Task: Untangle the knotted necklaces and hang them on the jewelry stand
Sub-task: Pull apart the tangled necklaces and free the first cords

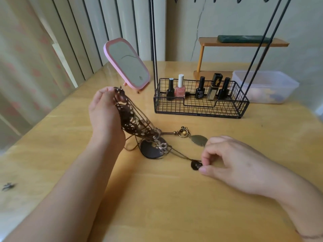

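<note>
Brown knotted necklaces (138, 130) trail from the raised left hand (104, 110), pinching their upper end, to the table (166, 198); right hand (227, 158) pinches a dark pendant (195, 165), untangling underway, next drawing it clear toward the jewelry stand (201, 102).

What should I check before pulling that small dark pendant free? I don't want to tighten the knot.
1. Left hand holds the bundle of necklaces lifted: ok.
2. Right hand pinches the small dark pendant: ok.
3. Pendant's chain free of the tangle by the dark disc: not ok.
4. Leaf pendant lying clear of the pull path: cannot tell.
5. Jewelry stand within reach, hooks free: cannot tell.
</note>
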`<state>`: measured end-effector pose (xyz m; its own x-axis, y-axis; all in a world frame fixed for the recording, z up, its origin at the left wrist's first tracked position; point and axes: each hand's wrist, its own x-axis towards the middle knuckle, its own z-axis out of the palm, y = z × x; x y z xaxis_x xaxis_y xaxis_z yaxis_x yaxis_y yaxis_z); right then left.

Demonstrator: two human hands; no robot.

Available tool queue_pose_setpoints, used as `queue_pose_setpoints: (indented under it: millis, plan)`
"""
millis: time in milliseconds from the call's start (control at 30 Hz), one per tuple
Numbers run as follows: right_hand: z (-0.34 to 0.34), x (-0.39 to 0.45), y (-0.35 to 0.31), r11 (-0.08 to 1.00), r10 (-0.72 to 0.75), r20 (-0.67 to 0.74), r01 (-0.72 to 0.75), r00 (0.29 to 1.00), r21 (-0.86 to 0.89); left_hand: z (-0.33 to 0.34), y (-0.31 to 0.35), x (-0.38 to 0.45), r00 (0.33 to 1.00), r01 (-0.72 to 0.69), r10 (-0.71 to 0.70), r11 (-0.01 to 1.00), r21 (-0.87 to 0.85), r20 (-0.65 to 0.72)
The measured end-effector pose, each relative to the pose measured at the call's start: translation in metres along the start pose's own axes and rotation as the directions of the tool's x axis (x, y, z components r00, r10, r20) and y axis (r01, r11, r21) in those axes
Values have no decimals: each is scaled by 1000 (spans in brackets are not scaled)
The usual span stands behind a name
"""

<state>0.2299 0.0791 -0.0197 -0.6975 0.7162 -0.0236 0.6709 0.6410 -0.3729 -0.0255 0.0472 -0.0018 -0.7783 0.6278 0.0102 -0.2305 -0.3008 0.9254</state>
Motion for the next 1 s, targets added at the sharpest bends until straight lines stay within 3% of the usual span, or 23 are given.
queue_pose_setpoints:
  millis: [100,167,233,300,367,400,467,533,600,700,833,933,1000]
  plan:
    - [-12,-10,8,999,-3,138,9,990,-45,-9,5,9,996,50,-62,979,197,56]
    - [-21,-17,14,997,-16,282,36,959,-65,-17,7,14,946,-35,-119,889,457,302]
    - [-30,-25,17,999,-33,421,29,906,17,-26,12,16,802,-146,-257,791,595,539]
    - [-39,-31,13,979,-113,480,16,870,203,-33,17,18,610,-181,-412,759,625,677]
    - [-39,-30,5,928,-226,385,77,895,365,-36,23,16,431,-230,-486,756,613,760]
    - [-33,-26,0,901,-254,272,124,928,416,-36,23,15,390,-248,-471,774,583,791]
    - [-15,-15,-12,897,-213,-14,202,977,393,-34,21,14,434,-262,-329,845,467,839]
    - [5,-4,-22,964,-178,-146,202,973,174,-32,19,13,475,-262,-176,907,329,862]
    - [19,1,-31,986,-167,-42,167,985,6,-30,19,12,452,-270,-99,932,242,886]
    - [24,2,-37,985,-125,96,135,987,-107,-28,17,13,493,-285,-15,942,178,870]
    - [30,8,-45,989,-110,-34,107,993,-100,-24,13,14,544,-280,55,952,120,837]
    - [40,12,-48,984,-162,-143,149,976,-98,-21,10,11,503,-254,77,965,63,861]
    - [43,14,-47,987,-159,-190,154,969,-42,-20,10,10,516,-234,101,972,27,851]
